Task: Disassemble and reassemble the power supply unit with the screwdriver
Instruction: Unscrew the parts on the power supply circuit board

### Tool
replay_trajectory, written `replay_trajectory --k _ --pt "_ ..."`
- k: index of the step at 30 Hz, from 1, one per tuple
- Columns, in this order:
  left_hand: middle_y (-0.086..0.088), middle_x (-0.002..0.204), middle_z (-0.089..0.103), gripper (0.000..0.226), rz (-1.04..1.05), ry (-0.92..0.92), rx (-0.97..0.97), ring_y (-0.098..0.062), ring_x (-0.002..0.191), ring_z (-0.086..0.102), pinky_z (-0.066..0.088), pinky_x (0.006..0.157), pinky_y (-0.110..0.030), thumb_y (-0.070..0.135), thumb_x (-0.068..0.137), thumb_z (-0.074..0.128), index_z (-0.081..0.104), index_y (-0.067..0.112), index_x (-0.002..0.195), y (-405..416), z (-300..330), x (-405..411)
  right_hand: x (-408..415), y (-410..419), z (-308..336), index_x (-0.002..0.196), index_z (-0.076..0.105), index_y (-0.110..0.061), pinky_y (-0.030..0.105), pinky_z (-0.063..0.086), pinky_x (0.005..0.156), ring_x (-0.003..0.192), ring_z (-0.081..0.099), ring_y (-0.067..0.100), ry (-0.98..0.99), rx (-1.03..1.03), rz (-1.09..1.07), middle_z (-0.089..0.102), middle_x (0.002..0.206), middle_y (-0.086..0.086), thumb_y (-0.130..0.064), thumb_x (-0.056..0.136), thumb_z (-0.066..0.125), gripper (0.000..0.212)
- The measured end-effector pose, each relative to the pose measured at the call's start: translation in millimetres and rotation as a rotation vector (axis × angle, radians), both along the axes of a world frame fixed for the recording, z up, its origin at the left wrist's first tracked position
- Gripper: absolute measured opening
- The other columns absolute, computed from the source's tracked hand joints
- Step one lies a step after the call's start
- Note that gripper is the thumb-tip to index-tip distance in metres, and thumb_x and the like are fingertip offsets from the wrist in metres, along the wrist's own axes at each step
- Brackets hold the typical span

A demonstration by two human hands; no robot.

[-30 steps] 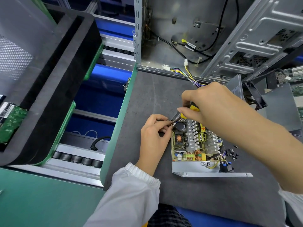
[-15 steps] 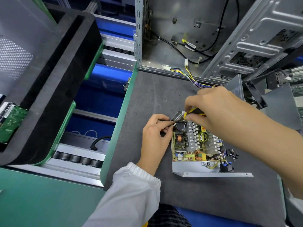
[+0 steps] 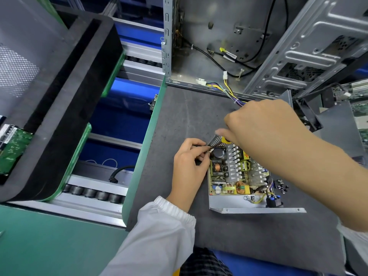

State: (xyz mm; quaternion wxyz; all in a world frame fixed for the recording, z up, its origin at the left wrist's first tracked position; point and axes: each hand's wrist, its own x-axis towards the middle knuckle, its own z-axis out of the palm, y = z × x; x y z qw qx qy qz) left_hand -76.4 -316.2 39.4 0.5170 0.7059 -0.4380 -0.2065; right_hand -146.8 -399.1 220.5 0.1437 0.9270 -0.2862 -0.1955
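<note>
- Working at the far-left corner of the open power supply unit on the tabletop, the right hand grips the yellow-handled screwdriver.
- Left hand pinches that corner; keeping it braced should stop the tip slipping.

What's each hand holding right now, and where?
Right hand grips the screwdriver by its yellow-black handle. Left hand pinches at the power supply unit's perforated corner; exact contact unclear.

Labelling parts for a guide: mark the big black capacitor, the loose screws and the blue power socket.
black capacitor [image 3: 218, 152]: head view, on its round top.
loose screws [image 3: 281, 185]: head view, middle of the pile.
blue power socket [image 3: 274, 201]: head view, on its body.
</note>
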Motion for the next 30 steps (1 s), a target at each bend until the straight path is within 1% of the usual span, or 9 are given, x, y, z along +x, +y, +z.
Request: replay_trajectory --k 3,7,11,13,17,23,25,28,30 --pt "-0.005 0.100 0.063 0.016 -0.001 -0.005 0.003 -0.012 0.072 0.059 0.052 0.073 -0.017 -0.005 0.083 0.070 0.076 0.001 0.097 0 0 0 -5 -5 -1 0.085 0.024 -0.021 0.027 0.018 0.042 0.065 0.044 0.026 -0.011 0.087 0.034 0.035 0.080 0.002 -0.038 0.092 0.054 0.035" --pt "-0.004 0.102 0.063 0.018 -0.015 -0.001 0.010 -0.014 0.072 0.060 0.053 0.074 -0.022 -0.005 0.084 0.069 0.076 0.002 0.099 0 0 0 -2 -5 0 0.095 0.036 -0.022 0.026 0.017 0.041 0.057 0.030 0.019 0.032 0.100 0.021 0.020 0.074 -0.002 -0.019 0.091 0.059 0.024" --pt "-0.003 0.102 0.063 0.020 -0.012 0.009 0.009 -0.013 0.072 0.059 0.053 0.075 -0.022 -0.006 0.083 0.069 0.075 0.002 0.100 0 2 0 1 -4 1 0.093 0.048 -0.018 0.026 0.016 0.041 0.072 0.053 0.026 0.109 0.045 0.026 0.026 0.067 -0.001 -0.020 0.094 0.055 0.008" --pt "-0.004 0.102 0.063 0.020 -0.010 -0.001 0.010 -0.012 0.072 0.059 0.053 0.075 -0.020 -0.005 0.083 0.069 0.076 0.002 0.100 0 3 0 1 -6 1 0.084 0.041 -0.019 0.027 0.017 0.042 0.078 0.057 0.027 0.114 0.026 0.019 0.030 0.065 0.000 -0.021 0.095 0.053 0.016" --pt "-0.006 0.101 0.062 0.017 0.013 -0.003 0.000 -0.011 0.071 0.060 0.052 0.074 -0.015 -0.005 0.083 0.071 0.076 0.002 0.098 1 3 1 1 -7 -2 0.077 0.032 -0.018 0.029 0.021 0.044 0.068 0.040 0.025 0.092 0.013 0.007 0.026 0.061 0.000 -0.021 0.097 0.051 0.027" --pt "-0.006 0.099 0.063 0.014 0.027 0.023 -0.003 -0.013 0.075 0.061 0.054 0.073 -0.017 -0.005 0.082 0.072 0.076 0.000 0.095 2 4 2 -7 -6 -6 0.080 0.034 -0.017 0.029 0.027 0.049 0.071 0.052 0.026 0.051 0.034 -0.004 0.025 0.062 -0.001 -0.020 0.095 0.055 0.025" --pt "-0.007 0.099 0.063 0.014 0.023 0.019 -0.006 -0.012 0.076 0.060 0.052 0.073 -0.015 -0.005 0.082 0.072 0.076 0.000 0.095 2 3 2 -10 -8 -7 0.082 0.036 -0.017 0.029 0.028 0.049 0.077 0.057 0.028 0.041 0.053 -0.005 0.025 0.063 -0.001 -0.026 0.098 0.051 0.023" --pt "-0.006 0.100 0.063 0.015 0.016 0.017 -0.009 -0.011 0.077 0.060 0.051 0.073 -0.013 -0.005 0.082 0.071 0.076 0.000 0.095 1 3 1 -13 -13 -7 0.083 0.042 -0.016 0.029 0.023 0.045 0.071 0.048 0.029 0.012 0.088 -0.023 0.027 0.063 -0.001 -0.037 0.100 0.043 0.027" --pt "-0.005 0.100 0.063 0.016 0.012 0.024 -0.009 -0.011 0.077 0.060 0.050 0.073 -0.013 -0.005 0.083 0.071 0.076 0.001 0.096 1 2 0 -15 -15 -9 0.083 0.042 -0.016 0.030 0.029 0.052 0.078 0.055 0.031 -0.008 0.103 -0.021 0.027 0.063 -0.001 -0.038 0.099 0.042 0.027"
